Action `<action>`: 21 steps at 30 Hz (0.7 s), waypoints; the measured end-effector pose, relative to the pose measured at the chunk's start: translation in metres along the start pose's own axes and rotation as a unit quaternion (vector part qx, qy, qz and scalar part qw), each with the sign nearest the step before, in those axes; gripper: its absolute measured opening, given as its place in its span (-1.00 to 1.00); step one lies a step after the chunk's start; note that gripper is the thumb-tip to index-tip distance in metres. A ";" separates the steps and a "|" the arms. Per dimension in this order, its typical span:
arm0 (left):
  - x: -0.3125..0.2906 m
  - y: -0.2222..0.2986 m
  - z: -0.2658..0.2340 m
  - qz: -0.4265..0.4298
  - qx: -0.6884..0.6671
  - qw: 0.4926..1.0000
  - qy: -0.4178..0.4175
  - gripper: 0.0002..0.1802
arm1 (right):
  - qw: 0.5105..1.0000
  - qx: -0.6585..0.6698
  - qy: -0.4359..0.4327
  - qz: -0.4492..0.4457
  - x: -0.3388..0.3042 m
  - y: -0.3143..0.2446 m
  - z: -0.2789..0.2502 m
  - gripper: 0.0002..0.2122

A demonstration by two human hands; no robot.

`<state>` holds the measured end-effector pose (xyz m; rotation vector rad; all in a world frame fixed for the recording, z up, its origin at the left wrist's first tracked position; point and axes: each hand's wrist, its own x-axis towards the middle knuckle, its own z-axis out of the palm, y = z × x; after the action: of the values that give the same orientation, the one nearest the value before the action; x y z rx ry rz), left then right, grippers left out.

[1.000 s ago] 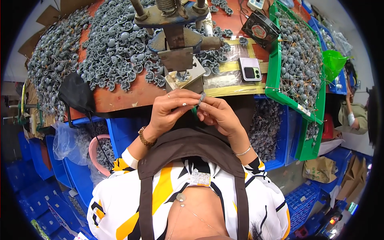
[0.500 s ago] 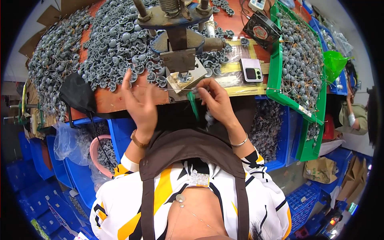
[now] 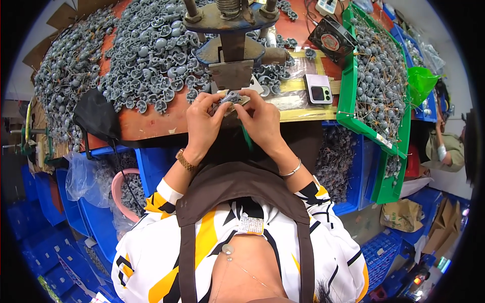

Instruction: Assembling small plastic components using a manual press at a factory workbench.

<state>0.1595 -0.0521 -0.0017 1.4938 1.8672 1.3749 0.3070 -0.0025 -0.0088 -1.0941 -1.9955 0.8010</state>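
Observation:
Both hands meet at the near side of a worn metal press (image 3: 233, 50). Between their fingertips is a small grey plastic piece (image 3: 232, 96). My left hand (image 3: 203, 121) pinches it from the left with thumb and forefinger. From the other side, my right hand (image 3: 262, 123) grips it the same way. Fingers cover much of the piece, and the press's lower block is mostly hidden behind them. Below the hands, a green strip (image 3: 247, 137) hangs at the table edge. A heap of loose grey plastic pieces (image 3: 151, 60) lies left of the press.
On the right stands a green tray (image 3: 346, 108) full of grey balls with thin wires. A folded phone (image 3: 318, 89) and a small black fan (image 3: 331, 38) lie between it and the press. A black cloth (image 3: 98, 116) hangs over the table's left edge. Blue bins (image 3: 154, 166) stand below.
My left hand has moved right, from spread fingers beside a thin wire to a pinch at the press. My right hand has shifted slightly left, and both now hold the grey piece.

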 end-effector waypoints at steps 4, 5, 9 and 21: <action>0.007 -0.005 0.003 0.002 -0.010 1.000 -0.005 -0.77 | 0.998 -0.060 0.028 0.006 -0.003 -0.006 0.001 -0.75; 0.009 -0.006 0.002 0.022 -0.022 0.999 -0.008 -0.77 | 0.999 -0.052 0.015 0.004 -0.005 -0.007 0.000 -0.76; 0.019 -0.005 -0.008 0.084 0.009 0.993 -0.078 -0.74 | 0.999 -0.043 -0.020 -0.023 -0.002 -0.005 -0.016 -0.81; 0.007 0.006 0.003 0.024 0.045 0.999 0.007 -0.76 | 0.878 0.474 -0.068 -0.007 0.189 -0.047 -0.106 -0.65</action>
<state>0.1618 -0.0448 0.0038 1.5854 1.9370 1.3426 0.2995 0.1601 0.1411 -0.4344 -1.3724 1.6336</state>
